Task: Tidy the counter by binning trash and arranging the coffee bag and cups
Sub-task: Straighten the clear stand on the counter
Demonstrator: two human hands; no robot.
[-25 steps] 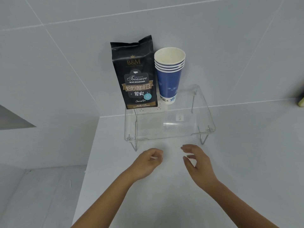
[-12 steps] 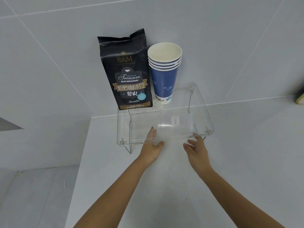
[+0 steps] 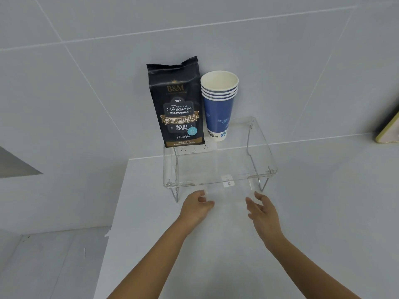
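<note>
A black coffee bag [image 3: 179, 104] stands upright on a clear acrylic shelf [image 3: 265, 147] against the tiled wall. A stack of blue paper cups [image 3: 219, 104] stands right beside it, on its right. A clear box with a small white label [image 3: 227, 182] pokes out from under the shelf's front edge, on the white counter [image 3: 216, 255]. My left hand [image 3: 197, 207] curls on the box's left side and my right hand [image 3: 262, 209] presses its right side. The box's outline is faint.
The counter's left edge [image 3: 116, 212] drops to a grey floor. A yellow-edged object [image 3: 388, 130] lies at the far right by the wall. A wall socket [image 3: 194, 148] shows behind the shelf, below the bag.
Both hands reached under the shelf front and have drawn back toward me. The labelled clear box slid forward with them to the shelf's front edge. Bag and cups stayed put.
</note>
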